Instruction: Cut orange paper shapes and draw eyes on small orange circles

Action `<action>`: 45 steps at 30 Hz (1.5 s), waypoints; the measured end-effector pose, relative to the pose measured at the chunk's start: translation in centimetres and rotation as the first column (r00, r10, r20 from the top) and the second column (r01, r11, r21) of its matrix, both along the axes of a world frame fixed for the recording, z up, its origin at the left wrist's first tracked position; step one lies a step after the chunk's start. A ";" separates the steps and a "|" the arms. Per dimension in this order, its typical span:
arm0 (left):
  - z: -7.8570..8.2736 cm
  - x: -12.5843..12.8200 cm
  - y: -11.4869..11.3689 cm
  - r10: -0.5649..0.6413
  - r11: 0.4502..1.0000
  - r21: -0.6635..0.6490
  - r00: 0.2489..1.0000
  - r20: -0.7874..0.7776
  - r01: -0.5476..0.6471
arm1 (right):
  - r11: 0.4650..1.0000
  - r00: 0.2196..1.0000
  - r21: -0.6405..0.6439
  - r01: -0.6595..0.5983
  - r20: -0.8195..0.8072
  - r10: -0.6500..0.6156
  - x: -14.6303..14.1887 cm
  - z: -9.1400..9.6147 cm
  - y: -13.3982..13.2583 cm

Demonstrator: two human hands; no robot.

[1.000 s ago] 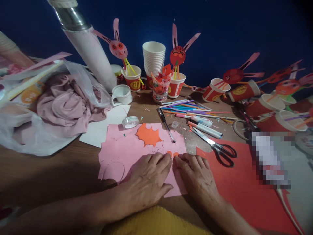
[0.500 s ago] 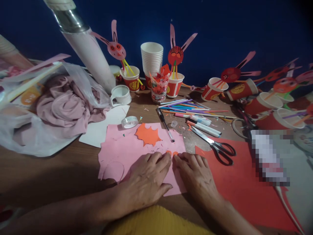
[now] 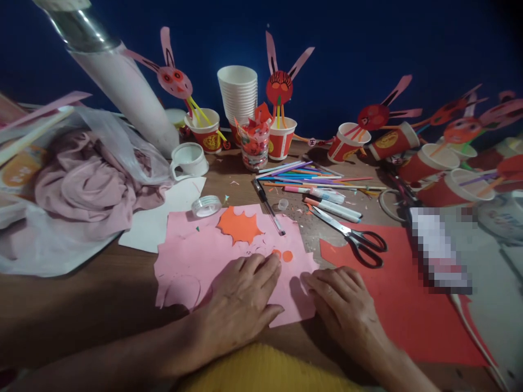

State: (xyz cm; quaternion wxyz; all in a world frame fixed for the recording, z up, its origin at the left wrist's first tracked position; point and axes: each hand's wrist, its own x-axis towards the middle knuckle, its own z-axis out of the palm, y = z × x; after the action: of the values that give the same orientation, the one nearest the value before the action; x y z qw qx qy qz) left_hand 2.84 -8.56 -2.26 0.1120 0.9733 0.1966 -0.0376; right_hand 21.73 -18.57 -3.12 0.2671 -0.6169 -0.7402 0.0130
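My left hand (image 3: pixel 247 296) lies flat on the pink paper (image 3: pixel 188 245), fingers stretched out, its fingertips touching one of two small orange paper circles (image 3: pixel 287 256). The other circle lies bare just to the right of it. My right hand (image 3: pixel 347 299) is at the paper's right edge, fingers loosely bent, with nothing visible in them; a shadow falls on the paper beside it. Beyond my left hand sits a jagged orange paper piece (image 3: pixel 240 225). A pen (image 3: pixel 267 206) lies across the paper's far edge. Black-handled scissors (image 3: pixel 353 237) rest to the right, partly over red paper (image 3: pixel 408 316).
A roll of tape (image 3: pixel 206 206), a white mug (image 3: pixel 189 161), markers (image 3: pixel 333 209) and coloured sticks (image 3: pixel 302 173) lie farther back. Paper cups (image 3: pixel 281 139) with rabbit-faced figures line the wall. A plastic bag (image 3: pixel 61 250) with pink cloth stands left; a power strip cable (image 3: pixel 478 332) runs right.
My right hand has moved right, away from the orange circles, uncovering one of them. My left hand stays in place on the paper. The view has shifted slightly.
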 end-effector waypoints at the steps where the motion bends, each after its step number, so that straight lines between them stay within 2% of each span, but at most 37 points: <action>1: 0.0 0.0 0.0 0.001 1.000 -0.004 1.000 0.000 -0.001 | 1.000 1.000 -0.006 -0.001 -0.005 0.001 -0.1 -0.1 -0.1; 23: -0.3 0.1 0.0 0.003 0.999 -0.038 1.000 -0.019 -0.003 | 0.990 0.994 -0.142 -0.018 0.108 0.034 -1.6 -1.1 1.1; 38: -0.1 0.2 0.1 0.008 1.000 -0.028 1.000 -0.021 -0.008 | 0.995 0.988 -0.101 -0.015 0.151 0.031 -1.7 -0.9 1.5; 45: 0.0 0.3 0.1 0.009 0.999 -0.046 0.999 -0.033 -0.011 | 0.991 0.987 -0.133 -0.017 0.156 0.038 -1.8 -1.0 1.5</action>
State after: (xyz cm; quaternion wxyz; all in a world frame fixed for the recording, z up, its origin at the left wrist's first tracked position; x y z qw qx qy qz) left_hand 3.13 -8.42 -2.21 0.1317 0.9687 0.2024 -0.0573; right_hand 19.95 -17.06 -4.12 0.1664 -0.6219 -0.7651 0.0164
